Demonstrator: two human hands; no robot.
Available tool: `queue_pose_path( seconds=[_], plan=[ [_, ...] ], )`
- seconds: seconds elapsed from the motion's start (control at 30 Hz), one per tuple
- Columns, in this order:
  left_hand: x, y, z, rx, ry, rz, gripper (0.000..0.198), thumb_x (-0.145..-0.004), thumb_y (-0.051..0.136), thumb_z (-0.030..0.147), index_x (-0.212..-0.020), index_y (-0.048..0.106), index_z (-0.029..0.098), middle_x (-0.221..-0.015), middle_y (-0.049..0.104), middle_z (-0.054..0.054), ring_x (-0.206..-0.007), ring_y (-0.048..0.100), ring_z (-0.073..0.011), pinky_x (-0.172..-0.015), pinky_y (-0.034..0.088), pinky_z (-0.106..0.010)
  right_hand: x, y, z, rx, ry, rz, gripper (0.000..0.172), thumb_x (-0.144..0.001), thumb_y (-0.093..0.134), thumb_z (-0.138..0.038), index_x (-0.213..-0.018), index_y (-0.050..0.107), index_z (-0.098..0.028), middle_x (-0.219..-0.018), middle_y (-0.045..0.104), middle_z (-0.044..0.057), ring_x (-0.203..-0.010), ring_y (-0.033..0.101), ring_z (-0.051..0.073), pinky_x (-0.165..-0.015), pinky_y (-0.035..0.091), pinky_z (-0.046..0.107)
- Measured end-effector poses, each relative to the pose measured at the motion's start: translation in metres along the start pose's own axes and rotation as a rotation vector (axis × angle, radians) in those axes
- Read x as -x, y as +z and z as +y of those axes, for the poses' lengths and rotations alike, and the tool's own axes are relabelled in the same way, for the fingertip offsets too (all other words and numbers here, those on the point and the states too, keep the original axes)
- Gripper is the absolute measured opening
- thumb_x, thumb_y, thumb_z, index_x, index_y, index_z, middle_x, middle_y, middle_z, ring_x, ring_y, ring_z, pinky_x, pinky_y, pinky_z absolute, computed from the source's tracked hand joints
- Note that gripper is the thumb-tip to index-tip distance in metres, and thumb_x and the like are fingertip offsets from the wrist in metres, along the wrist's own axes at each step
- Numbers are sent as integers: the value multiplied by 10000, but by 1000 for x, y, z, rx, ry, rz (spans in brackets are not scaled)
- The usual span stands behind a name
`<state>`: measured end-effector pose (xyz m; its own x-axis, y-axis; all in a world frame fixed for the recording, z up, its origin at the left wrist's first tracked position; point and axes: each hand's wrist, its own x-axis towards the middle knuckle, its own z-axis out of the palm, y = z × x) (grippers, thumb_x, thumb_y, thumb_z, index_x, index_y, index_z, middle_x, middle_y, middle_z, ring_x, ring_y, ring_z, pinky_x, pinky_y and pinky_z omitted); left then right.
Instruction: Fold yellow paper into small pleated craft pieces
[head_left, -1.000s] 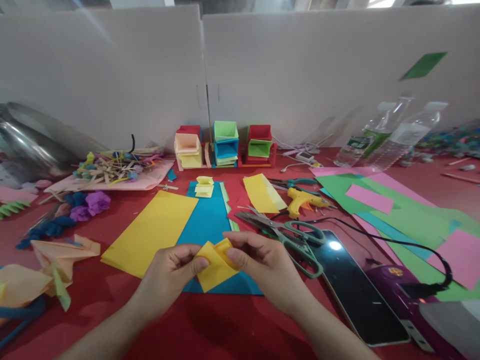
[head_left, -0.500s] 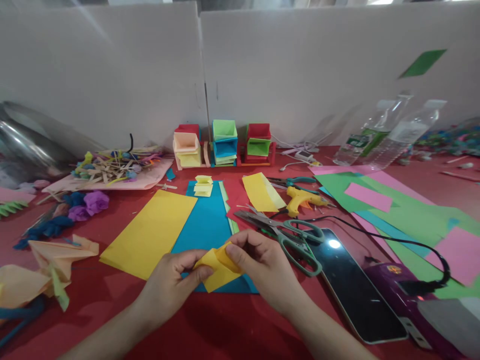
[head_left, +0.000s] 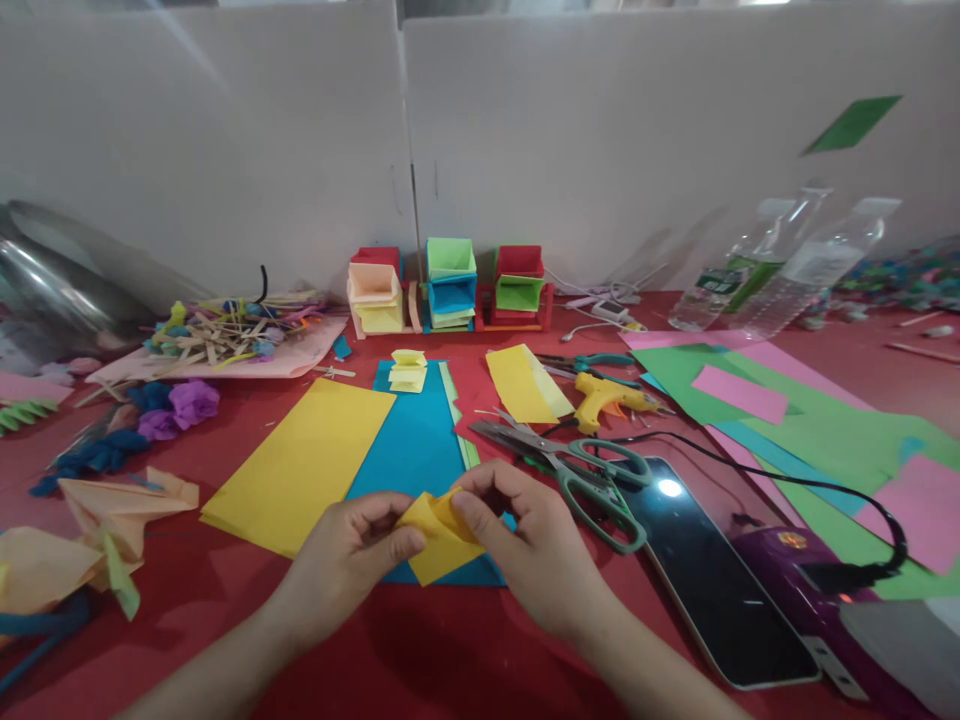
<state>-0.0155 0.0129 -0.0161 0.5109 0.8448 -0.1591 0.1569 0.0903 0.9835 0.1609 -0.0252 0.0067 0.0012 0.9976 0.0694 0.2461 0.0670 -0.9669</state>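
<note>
Between my two hands is a small folded piece of yellow paper (head_left: 442,550), its upper edge creased and bent over. My left hand (head_left: 360,550) pinches its left corner between thumb and fingers. On the other side, my right hand (head_left: 521,530) grips the right end, thumb pressed on the fold. Both hands hover over a blue sheet (head_left: 409,440). A larger yellow sheet (head_left: 300,465) lies to the left of it. Green-handled scissors (head_left: 566,465) rest just beyond my right hand. A small pleated pale yellow paper piece (head_left: 407,372) sits at the top of the blue sheet.
Folded paper boxes (head_left: 450,285) stand in stacks by the white partition. A yellow glue gun (head_left: 611,398), a phone (head_left: 720,580) and a purple device (head_left: 795,565) with a black cord lie to the right. Plastic bottles (head_left: 810,265) stand behind green sheets (head_left: 840,430). Sticks (head_left: 217,340) pile up at left.
Almost nothing differs. The left hand's fingers have shifted slightly on the yellow paper, and the whole view has moved a little.
</note>
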Motion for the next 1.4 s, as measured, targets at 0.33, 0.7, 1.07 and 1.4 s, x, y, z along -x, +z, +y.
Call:
queue_pose_path(
  seconds=[0.33,0.7,1.07,1.4],
  plan=[
    [0,0,-1,12,-60,116,278,-754,585,407,-792,705,159,-653,647,12,-638,557,-128,-605,452,-196,0,2,0,78,-12,9,125,-823,501,-269,-761,565,-181,-704,547,-3,-657,485,114,-549,377,217],
    [4,0,0,-316,67,37,224,-789,537,362,-750,648,172,-672,597,18,-642,511,-129,-587,401,-188,1,3,0,2,-10,39,171,-860,451,-296,-753,508,-175,-678,500,-13,-619,453,99,-527,361,202],
    [3,-5,2,-270,116,156,303,-807,482,400,-698,617,152,-595,510,23,-572,433,-113,-518,354,-185,1,-1,-2,146,-117,-23,75,-782,567,-267,-769,599,-200,-660,559,-19,-613,500,108,-581,404,215],
    [-2,-6,6,-153,228,300,197,-802,519,339,-709,572,173,-643,523,14,-612,474,-112,-568,388,-194,2,-5,-3,313,-146,24,203,-810,487,-254,-631,561,-194,-581,559,-4,-532,502,115,-523,400,213]
  ],
)
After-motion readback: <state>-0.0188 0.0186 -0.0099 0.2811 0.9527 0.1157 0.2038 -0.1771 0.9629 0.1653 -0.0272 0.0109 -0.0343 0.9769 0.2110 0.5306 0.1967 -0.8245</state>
